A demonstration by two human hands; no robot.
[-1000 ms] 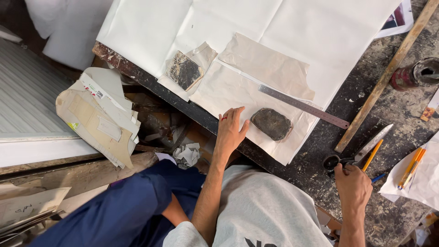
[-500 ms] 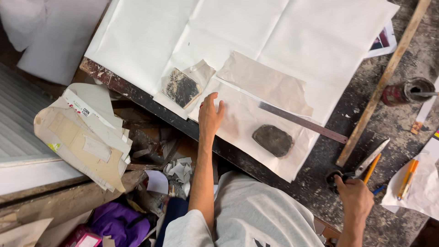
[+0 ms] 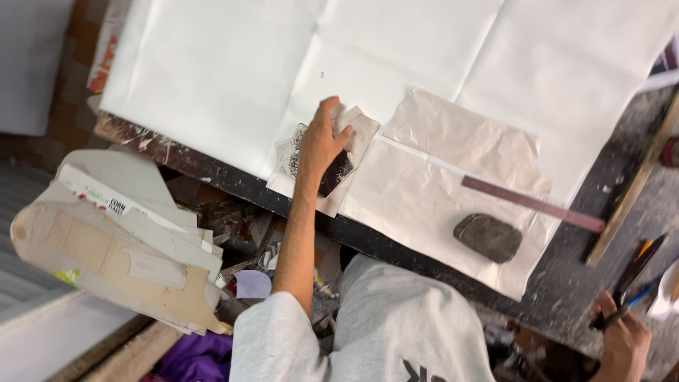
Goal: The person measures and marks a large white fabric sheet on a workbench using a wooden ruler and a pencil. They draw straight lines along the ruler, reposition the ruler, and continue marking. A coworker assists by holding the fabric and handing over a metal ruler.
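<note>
a dark flat stone (image 3: pixel 338 172) lies on a small paper piece (image 3: pixel 357 134) at the near edge of the table (image 3: pixel 396 244), left of the crumpled tan paper (image 3: pixel 460 177). the left hand (image 3: pixel 320 141) rests flat on it, fingers loosely spread, gripping nothing. at far right the right hand (image 3: pixel 622 339) is closed around dark scissors (image 3: pixel 633 276). another stone (image 3: pixel 488 237) and a metal ruler (image 3: pixel 534 204) lie between them.

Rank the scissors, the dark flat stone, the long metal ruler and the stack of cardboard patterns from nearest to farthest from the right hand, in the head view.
From the right hand:
1. Scissors, in its grip.
2. Dark flat stone, up-left on the tan paper.
3. Long metal ruler, above the stone; too close to call between these two.
4. Stack of cardboard patterns, far left.
</note>
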